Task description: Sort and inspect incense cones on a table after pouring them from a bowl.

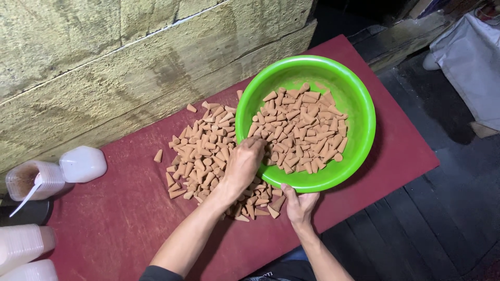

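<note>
A bright green plastic bowl (359, 104) sits tilted on a dark red table (120, 218), holding many small brown cones (304, 130). More of the same cones lie in a loose pile (200, 151) on the table left of the bowl. My left hand (244, 164) reaches over the bowl's near-left rim, fingers curled down among the cones there; what lies under the fingers is hidden. My right hand (298, 204) grips the bowl's near rim, thumb on top.
A rough yellowish block wall (104, 62) runs along the table's far side. At the left edge stand clear lidded plastic tubs (80, 164), one with brown powder and a white spoon (26, 195), plus stacked tubs (21, 247). Dark floorboards (442, 208) lie right of the table.
</note>
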